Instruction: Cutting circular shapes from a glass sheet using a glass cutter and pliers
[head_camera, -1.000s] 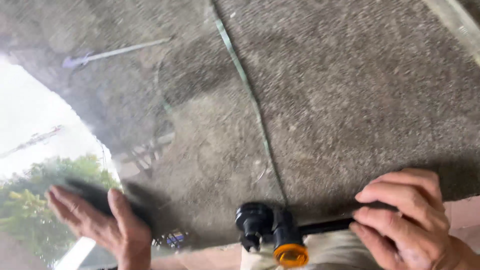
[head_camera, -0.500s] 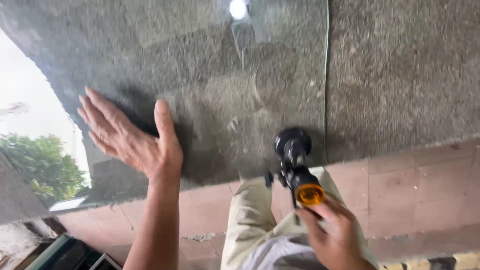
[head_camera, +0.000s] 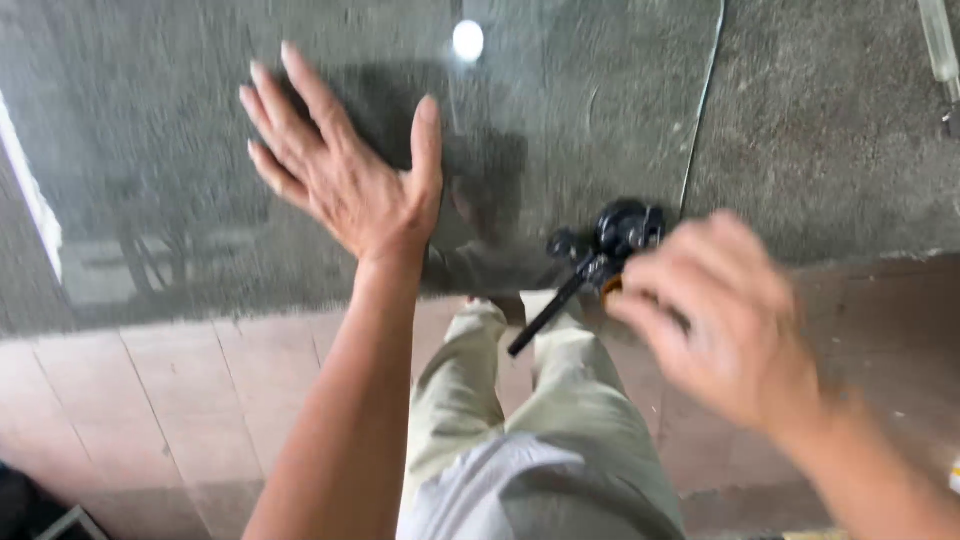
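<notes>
A large clear glass sheet (head_camera: 560, 110) lies flat on a grey carpeted table top. My left hand (head_camera: 345, 170) rests flat on the glass with its fingers spread. My right hand (head_camera: 725, 315), blurred by motion, grips a black tool (head_camera: 600, 255) with a round head, a thin black handle and an orange part near my fingers. The tool's head sits at the near right corner of the glass, close to its right edge (head_camera: 700, 130).
Grey carpeted surface (head_camera: 830, 130) extends right of the glass. A clear strip (head_camera: 940, 40) lies at the top right. Below the table edge are my light trousers (head_camera: 530, 430) and reddish floor tiles (head_camera: 150, 400). A bright light reflection (head_camera: 467, 40) shows on the glass.
The view has shifted. My left hand stays flat on the glass. My right hand has moved right and up with the tool, whose handle now points down-left.
</notes>
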